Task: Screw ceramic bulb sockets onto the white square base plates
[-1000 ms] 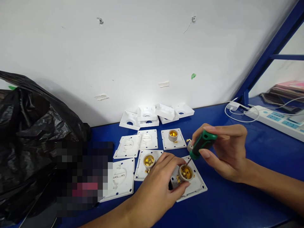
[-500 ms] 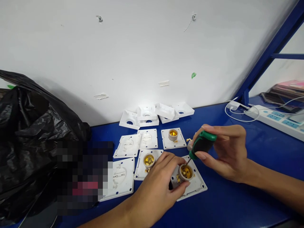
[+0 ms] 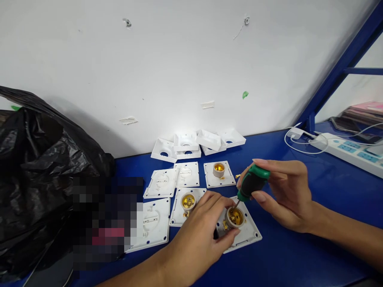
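Note:
My right hand point(image 3: 284, 195) grips a screwdriver point(image 3: 254, 181) by its green and black handle, tilted, with the shaft reaching down into a lamp socket point(image 3: 235, 217). That round socket has a brass-coloured inside and sits on a white square plate point(image 3: 249, 233). Thumb and fingers of my left hand point(image 3: 206, 223) close around the socket from either side. Just left of it, a second plate carries another lamp socket point(image 3: 188, 202), partly behind my left hand. Farther back stands a third lamp socket point(image 3: 219, 170) on its plate. The screwdriver's tip is hidden inside the socket.
Bare white plates point(image 3: 160, 183) lie left of the sockets on the blue table point(image 3: 299, 255). White box covers point(image 3: 185, 141) are piled against the wall. A black plastic bag point(image 3: 50, 171) fills the left side; a power strip point(image 3: 353, 153) with cables lies at right.
The screwdriver handle has shifted slightly left and down relative to the socket, and the fingers of my right hand have moved with it. My left hand keeps its hold on the socket.

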A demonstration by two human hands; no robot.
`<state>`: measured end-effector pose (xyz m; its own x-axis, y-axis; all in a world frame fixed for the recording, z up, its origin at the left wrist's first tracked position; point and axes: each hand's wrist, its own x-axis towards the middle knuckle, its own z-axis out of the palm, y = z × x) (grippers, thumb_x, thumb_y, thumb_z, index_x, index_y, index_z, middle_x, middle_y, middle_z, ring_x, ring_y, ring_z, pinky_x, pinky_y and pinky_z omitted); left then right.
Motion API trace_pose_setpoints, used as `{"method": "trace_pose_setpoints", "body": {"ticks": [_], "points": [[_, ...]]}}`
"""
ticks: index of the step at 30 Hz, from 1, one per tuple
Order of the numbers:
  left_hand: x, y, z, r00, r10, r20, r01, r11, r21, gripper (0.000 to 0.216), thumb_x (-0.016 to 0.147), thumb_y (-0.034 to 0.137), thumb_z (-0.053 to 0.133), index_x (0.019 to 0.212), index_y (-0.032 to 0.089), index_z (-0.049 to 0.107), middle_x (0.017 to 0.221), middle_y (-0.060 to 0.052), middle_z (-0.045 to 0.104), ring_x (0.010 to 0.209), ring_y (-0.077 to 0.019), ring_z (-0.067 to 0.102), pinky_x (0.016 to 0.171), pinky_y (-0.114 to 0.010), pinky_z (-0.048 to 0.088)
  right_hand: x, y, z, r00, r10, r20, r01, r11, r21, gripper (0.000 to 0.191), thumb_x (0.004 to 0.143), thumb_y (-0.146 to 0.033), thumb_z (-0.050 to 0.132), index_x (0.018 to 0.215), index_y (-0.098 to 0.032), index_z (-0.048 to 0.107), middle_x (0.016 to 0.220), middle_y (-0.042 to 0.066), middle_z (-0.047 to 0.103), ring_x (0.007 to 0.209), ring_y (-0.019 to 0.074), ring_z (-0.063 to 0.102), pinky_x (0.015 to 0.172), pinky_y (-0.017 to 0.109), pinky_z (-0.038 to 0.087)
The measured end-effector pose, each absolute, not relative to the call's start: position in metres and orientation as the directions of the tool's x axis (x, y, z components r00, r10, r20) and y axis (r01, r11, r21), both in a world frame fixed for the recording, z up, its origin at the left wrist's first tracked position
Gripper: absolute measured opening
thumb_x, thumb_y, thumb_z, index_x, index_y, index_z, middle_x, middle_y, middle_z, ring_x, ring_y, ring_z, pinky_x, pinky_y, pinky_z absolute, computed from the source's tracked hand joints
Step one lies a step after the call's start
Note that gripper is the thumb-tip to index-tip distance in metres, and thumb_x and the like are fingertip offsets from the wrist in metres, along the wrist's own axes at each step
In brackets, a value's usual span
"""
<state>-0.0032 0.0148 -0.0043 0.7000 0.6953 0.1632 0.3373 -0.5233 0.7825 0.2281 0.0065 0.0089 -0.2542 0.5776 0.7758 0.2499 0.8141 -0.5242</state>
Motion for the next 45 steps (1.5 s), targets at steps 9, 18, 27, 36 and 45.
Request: {"method": "trace_pose_setpoints", "body": {"ticks": [9, 18, 27, 36, 45], "points": [[-0.0034, 0.0146, -0.0034, 0.714, 0.685, 0.147, 0.327, -0.512, 0.794, 0.036, 0.09, 0.011, 0.076, 0.118, 0.026, 0.061, 0.119, -0.002, 0.063, 0.118, -0.0243, 0.058, 0.103, -0.038, 0.048, 0.2257, 0.0073, 0.0125, -0.282, 0.546, 0.789, 0.231, 0.837, -0.497, 0.078, 0.089, -0.003, 0.067, 0.156, -0.033, 0.04, 0.112, 0.005, 0.062, 0.081, 0.0183, 0.068, 0.071, 0.039, 0.068], [-0.0033, 0.0142, -0.0019, 0.719, 0.68, 0.146, 0.327, -0.516, 0.792, 0.033, 0.091, 0.01, 0.075, 0.116, 0.026, 0.059, 0.118, -0.001, 0.062, 0.118, -0.0236, 0.057, 0.103, -0.037, 0.047, 0.2227, 0.0072, 0.0139, -0.3, 0.54, 0.786, 0.258, 0.839, -0.478, 0.072, 0.094, -0.008, 0.062, 0.157, -0.034, 0.037, 0.131, 0.009, 0.06, 0.081, 0.0147, 0.065, 0.06, 0.028, 0.064], [-0.0034, 0.0145, -0.0025, 0.721, 0.677, 0.144, 0.34, -0.527, 0.779, 0.033, 0.092, 0.012, 0.075, 0.117, 0.026, 0.059, 0.123, -0.002, 0.061, 0.12, -0.0248, 0.055, 0.105, -0.04, 0.047, 0.2241, 0.0068, 0.0128, -0.31, 0.514, 0.8, 0.231, 0.857, -0.461, 0.078, 0.089, -0.003, 0.065, 0.157, -0.029, 0.037, 0.125, 0.007, 0.061, 0.085, 0.0167, 0.069, 0.074, 0.035, 0.067], [-0.0033, 0.0135, -0.0037, 0.725, 0.667, 0.171, 0.348, -0.57, 0.744, 0.035, 0.093, 0.012, 0.075, 0.118, 0.026, 0.056, 0.12, -0.001, 0.061, 0.118, -0.0241, 0.055, 0.103, -0.04, 0.048, 0.227, 0.0057, 0.0092, -0.299, 0.519, 0.801, 0.259, 0.852, -0.455, 0.076, 0.09, -0.007, 0.067, 0.156, -0.031, 0.04, 0.119, 0.006, 0.066, 0.089, 0.0208, 0.073, 0.083, 0.041, 0.068], [-0.0028, 0.012, -0.0048, 0.746, 0.636, 0.198, 0.367, -0.641, 0.674, 0.038, 0.095, 0.014, 0.073, 0.124, 0.027, 0.052, 0.122, 0.0, 0.061, 0.121, -0.0237, 0.053, 0.107, -0.042, 0.047, 0.2268, 0.0033, 0.0084, -0.305, 0.516, 0.801, 0.273, 0.853, -0.445, 0.077, 0.09, -0.008, 0.067, 0.157, -0.034, 0.038, 0.13, 0.007, 0.063, 0.09, 0.0181, 0.072, 0.087, 0.038, 0.068]]}}
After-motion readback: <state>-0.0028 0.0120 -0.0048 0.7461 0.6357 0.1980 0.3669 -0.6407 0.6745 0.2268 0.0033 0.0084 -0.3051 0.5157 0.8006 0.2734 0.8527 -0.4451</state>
